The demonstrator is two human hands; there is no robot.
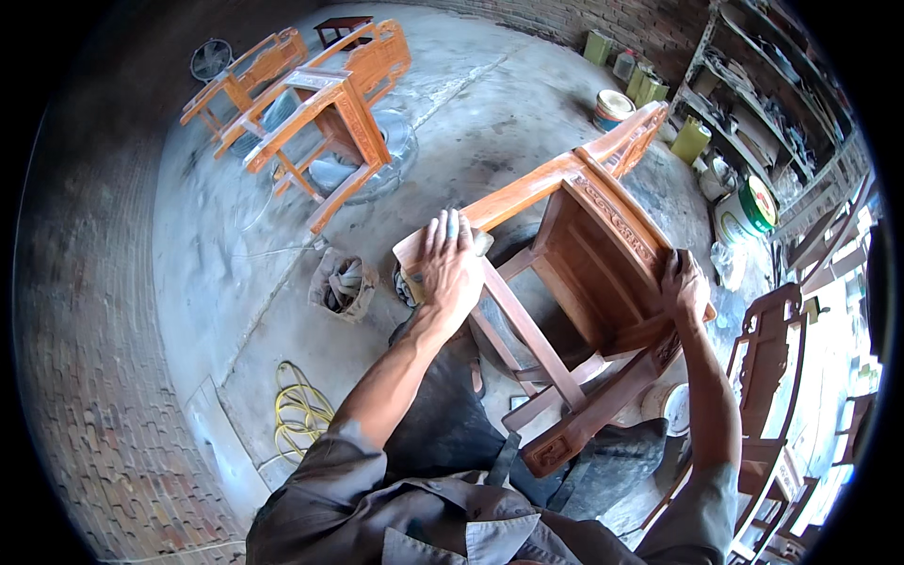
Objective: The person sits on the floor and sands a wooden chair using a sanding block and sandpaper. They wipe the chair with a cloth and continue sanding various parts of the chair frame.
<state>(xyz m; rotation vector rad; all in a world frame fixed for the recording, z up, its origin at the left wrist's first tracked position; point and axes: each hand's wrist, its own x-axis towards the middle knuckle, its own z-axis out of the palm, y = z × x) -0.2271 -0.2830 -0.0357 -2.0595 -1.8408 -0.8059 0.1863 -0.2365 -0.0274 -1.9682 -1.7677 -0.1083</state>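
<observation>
A carved wooden chair (573,273) lies tipped over in front of me, its legs toward my body and the underside of its seat showing. My left hand (450,262) presses down on the far left leg's end, fingers together over a small tan block (483,243). Most of that block is hidden by the hand, so I cannot tell its exact kind. On the other side, my right hand (686,284) is closed around the edge of the carved seat rail (617,221). The chair's back points away to the upper right.
More wooden chairs (325,122) stand at the far left by a fan (211,59). A bag of scraps (344,285) and a coiled yellow hose (301,410) lie on the floor to my left. Buckets (746,209) and loaded shelves (753,94) line the right, with another chair (767,377) nearer.
</observation>
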